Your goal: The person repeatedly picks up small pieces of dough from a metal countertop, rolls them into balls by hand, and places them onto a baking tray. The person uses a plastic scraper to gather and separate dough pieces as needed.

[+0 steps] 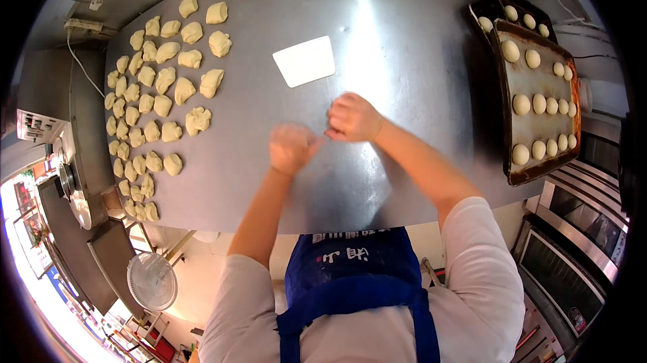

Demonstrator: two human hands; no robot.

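Both my hands are close together over the middle of the metal worktable [418, 60]. My left hand [293, 147] is rounded in outline but smeared by motion, so its fingers cannot be made out. Just to its right and a little farther away, my right hand [354, 118] has its fingers curled closed. Anything under or inside either palm is hidden. Beyond them lies a flat white plastic dough scraper [304, 61]. Rough dough pieces [198, 121] stand in uneven rows on the left side, with more along the far edge.
At the right, a dark-edged baking tray [539, 80] carries smooth dough balls [521, 104] in rows. A second tray [501, 11] shows partly behind it. Ovens [573, 255] stand at the lower right. Below the table's left edge is a white fan [152, 281].
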